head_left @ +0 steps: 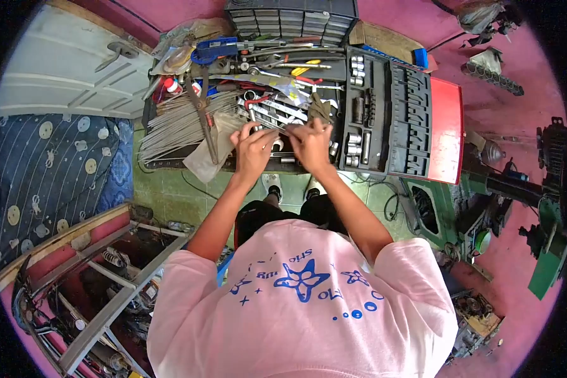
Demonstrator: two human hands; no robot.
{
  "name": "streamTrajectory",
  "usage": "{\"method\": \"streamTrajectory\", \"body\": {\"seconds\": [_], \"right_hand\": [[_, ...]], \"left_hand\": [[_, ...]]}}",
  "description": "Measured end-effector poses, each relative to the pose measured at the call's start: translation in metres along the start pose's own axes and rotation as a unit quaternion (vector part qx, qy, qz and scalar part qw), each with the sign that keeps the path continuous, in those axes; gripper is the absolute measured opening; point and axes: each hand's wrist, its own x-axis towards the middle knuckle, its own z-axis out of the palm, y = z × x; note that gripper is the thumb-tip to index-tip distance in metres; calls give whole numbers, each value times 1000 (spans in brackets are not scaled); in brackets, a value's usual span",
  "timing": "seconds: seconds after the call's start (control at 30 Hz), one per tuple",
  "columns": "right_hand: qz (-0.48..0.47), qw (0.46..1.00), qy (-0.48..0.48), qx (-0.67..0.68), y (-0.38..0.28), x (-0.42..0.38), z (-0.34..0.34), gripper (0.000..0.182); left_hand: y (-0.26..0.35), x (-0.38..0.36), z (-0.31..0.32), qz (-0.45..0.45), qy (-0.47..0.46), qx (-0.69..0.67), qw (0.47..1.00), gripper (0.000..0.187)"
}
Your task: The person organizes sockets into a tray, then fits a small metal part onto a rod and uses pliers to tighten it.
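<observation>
Over the front part of a tool-covered table, my left hand (254, 150) has its fingers curled, and whatever is in them is too small to make out. My right hand (311, 146) is close beside it, fingers bent and pressed together; what they grip is hidden. A brownish rag (320, 108) lies just beyond the right fingertips. Several silver wrenches (276, 112) are heaped right past both hands. Left of my left hand is a pale cloth or bag (215, 148), with a long rusty metal bar (201, 120) across it.
A bundle of thin metal rods (173, 129) covers the table's left side. An open socket case (378, 142) with a red edge (446, 129) stands at the right. Behind is a grey drawer cabinet (290, 22). A metal frame (116, 302) is at lower left, a green machine (425, 208) at right.
</observation>
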Motion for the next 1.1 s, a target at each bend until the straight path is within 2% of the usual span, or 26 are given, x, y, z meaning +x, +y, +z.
{"method": "streamTrajectory", "body": {"seconds": [0.07,0.17,0.23,0.37,0.43,0.5,0.53,0.63,0.67,0.83,0.93,1.1], "right_hand": [[34,998,-10,-56,14,7,-17,20],[56,995,-2,-85,32,8,-29,16],[64,993,-21,-93,44,3,-36,17],[82,981,-91,-151,52,-10,-53,17],[50,980,-114,-157,52,-14,-60,21],[12,980,-144,-134,46,-18,-66,29],[-4,981,-161,-105,44,-22,-65,28],[-60,975,-200,-74,34,-30,-63,27],[-63,973,-211,-65,29,-33,-64,27],[-59,968,-235,-59,24,-44,-53,31],[-75,971,-213,-76,26,-46,-48,31],[-91,973,-199,-69,31,-41,-39,26]], "left_hand": [[8,11,11,1,-14,-17,1000,16],[16,21,28,11,-33,-36,999,16],[21,22,34,1,-83,-31,996,15],[30,12,38,-12,-121,-29,992,15],[32,9,35,-22,-146,-28,989,16],[29,6,34,14,-150,-50,987,18],[27,4,33,1,-179,-48,983,26],[27,1,22,-10,-195,-74,978,31],[28,0,17,-11,-222,-70,972,41],[31,-17,12,-7,-240,-70,968,45],[26,-23,20,-4,-197,-99,975,35],[15,-24,32,18,-177,-67,982,34]]}}
